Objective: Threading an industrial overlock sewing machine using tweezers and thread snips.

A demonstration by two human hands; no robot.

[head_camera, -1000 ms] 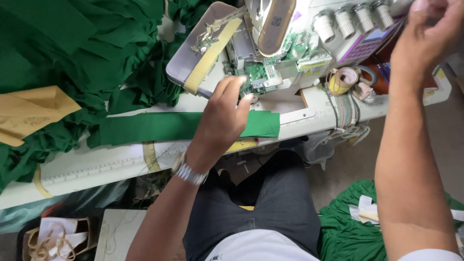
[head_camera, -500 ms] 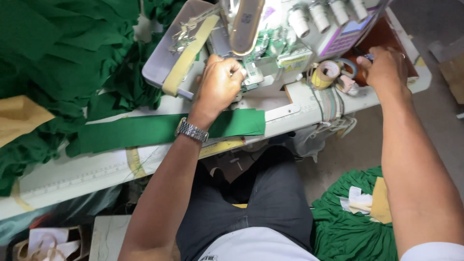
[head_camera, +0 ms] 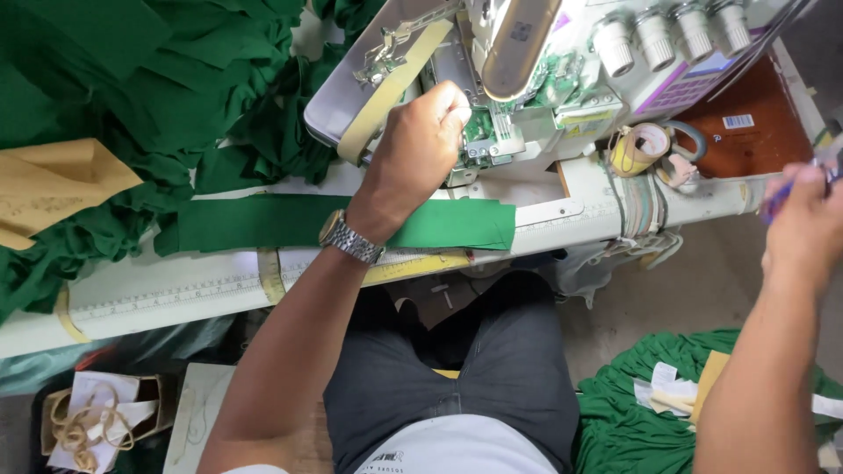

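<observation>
A long green fabric strip [head_camera: 290, 224] lies flat along the table's front edge [head_camera: 158, 298], partly under the left forearm. The left hand [head_camera: 421, 145] is curled shut at the sewing machine's [head_camera: 527, 79] needle area; what it pinches is hidden. The right hand [head_camera: 803, 224], off the table's end, is closed around small purple-handled snips [head_camera: 795, 189]. Piled green cloth [head_camera: 105, 79] crowds the left; tape rolls [head_camera: 641, 149] sit beside the machine.
</observation>
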